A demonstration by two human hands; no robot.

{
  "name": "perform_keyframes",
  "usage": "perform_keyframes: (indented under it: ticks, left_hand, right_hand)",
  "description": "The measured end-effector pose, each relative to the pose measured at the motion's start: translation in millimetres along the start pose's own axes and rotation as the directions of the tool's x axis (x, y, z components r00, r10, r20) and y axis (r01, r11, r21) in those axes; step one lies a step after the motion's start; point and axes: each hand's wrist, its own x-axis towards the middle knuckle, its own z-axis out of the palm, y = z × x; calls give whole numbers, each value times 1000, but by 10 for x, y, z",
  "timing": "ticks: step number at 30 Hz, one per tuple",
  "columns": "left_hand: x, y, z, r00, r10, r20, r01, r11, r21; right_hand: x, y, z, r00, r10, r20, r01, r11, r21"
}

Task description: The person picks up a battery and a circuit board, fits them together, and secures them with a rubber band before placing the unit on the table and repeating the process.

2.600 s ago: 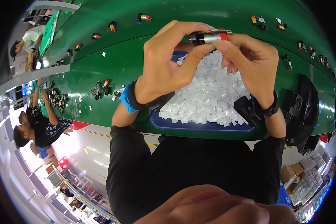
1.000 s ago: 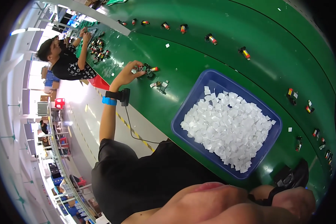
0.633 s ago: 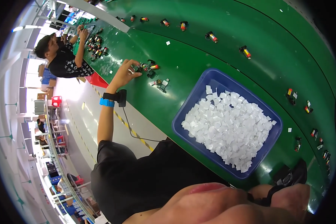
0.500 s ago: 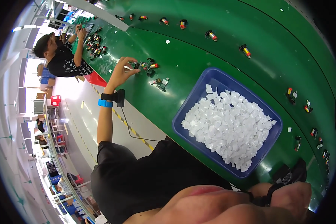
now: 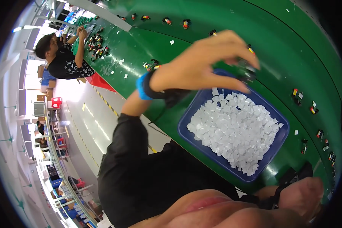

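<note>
My left hand [image 5: 216,62], with a blue band and a dark strap at its wrist, reaches over the far rim of a blue plastic tray [image 5: 184,133]. Between its thumb and fingers is a small dark assembly [image 5: 247,71], smeared by motion. Many small white square pieces [image 5: 235,129] fill the tray. Behind my left wrist, a small assembly with a red-and-yellow cylinder [image 5: 152,65] lies partly hidden. My right hand [image 5: 302,195] is low at the right, its fingers curled in; what they hold, if anything, is hidden.
Several small battery-like assemblies [image 5: 186,24] stand spaced along the far strip of the green table [image 5: 212,17]. More lie heaped [image 5: 98,47] before a seated co-worker [image 5: 66,60] at the left. Loose white squares [image 5: 172,42] dot the table. A red stool [image 5: 56,102] stands beyond the aisle.
My left hand has swung right, from the assemblies at the left to above the tray's far rim, carrying a small dark assembly. My right hand has shifted slightly.
</note>
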Motion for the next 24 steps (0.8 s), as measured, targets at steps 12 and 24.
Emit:
perform_keyframes:
  ticks: [12, 24]
  left_hand:
    - [328, 115, 855, 849, -307, 430, 512, 272, -815]
    - [400, -76, 828, 901, -315, 300, 434, 605, -668]
  right_hand:
    - [-47, -1117, 178, 596, 78, -799, 683, -572, 454]
    - [195, -1273, 142, 675, 101, -731, 606, -641, 471]
